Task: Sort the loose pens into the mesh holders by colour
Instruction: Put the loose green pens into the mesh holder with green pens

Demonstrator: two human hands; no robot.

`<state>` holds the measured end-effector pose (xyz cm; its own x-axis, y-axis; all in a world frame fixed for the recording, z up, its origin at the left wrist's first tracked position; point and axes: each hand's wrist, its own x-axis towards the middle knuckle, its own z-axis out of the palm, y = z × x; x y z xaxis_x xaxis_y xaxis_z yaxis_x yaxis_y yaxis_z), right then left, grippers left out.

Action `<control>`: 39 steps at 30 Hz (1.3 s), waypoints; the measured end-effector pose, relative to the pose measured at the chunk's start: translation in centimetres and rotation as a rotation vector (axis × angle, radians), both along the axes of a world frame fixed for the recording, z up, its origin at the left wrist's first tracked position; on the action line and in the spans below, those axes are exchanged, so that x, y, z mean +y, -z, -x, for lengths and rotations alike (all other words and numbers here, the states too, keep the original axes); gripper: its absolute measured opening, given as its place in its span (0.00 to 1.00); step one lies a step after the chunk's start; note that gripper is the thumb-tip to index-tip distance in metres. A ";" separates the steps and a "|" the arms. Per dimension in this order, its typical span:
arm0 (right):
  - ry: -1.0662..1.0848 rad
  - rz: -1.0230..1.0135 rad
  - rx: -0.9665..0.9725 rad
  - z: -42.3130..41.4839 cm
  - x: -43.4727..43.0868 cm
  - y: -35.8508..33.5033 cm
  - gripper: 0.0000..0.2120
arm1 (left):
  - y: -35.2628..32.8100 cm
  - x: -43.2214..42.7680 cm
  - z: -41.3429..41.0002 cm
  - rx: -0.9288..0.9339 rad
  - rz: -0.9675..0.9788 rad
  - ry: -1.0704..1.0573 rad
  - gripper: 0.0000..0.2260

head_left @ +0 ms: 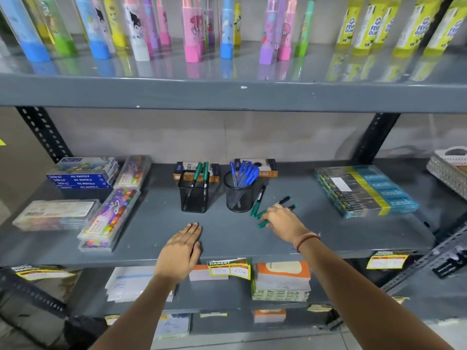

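A square black mesh holder (pixel 194 198) stands mid-shelf with two green pens (pixel 202 173) upright in it. Right of it a round black mesh holder (pixel 239 198) holds several blue pens (pixel 246 173). Three loose green pens lie on the shelf to the right of the round holder: one (pixel 258 200) just beside it, a second (pixel 285 199) farther right, and a third (pixel 262 224). My right hand (pixel 284 223) rests over the latter two, its fingers curled on the nearest one. My left hand (pixel 180 251) lies flat at the shelf's front edge, holding nothing.
Two pen boxes (pixel 262 165) stand behind the holders. Oil pastel boxes (pixel 80 180) and crayon cases (pixel 111 215) fill the left of the grey shelf (pixel 227 238). A shrink-wrapped blue and yellow pack (pixel 366 190) lies at the right. The upper shelf's edge (pixel 227 94) overhangs.
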<state>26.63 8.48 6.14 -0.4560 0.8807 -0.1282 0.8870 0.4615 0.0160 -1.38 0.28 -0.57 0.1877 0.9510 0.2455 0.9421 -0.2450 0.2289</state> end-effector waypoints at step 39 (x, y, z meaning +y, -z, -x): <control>0.023 0.116 0.678 7.2 0.7 -6.7 0.06 | 0.5 -0.2 2.3 -0.051 -0.052 -0.091 0.22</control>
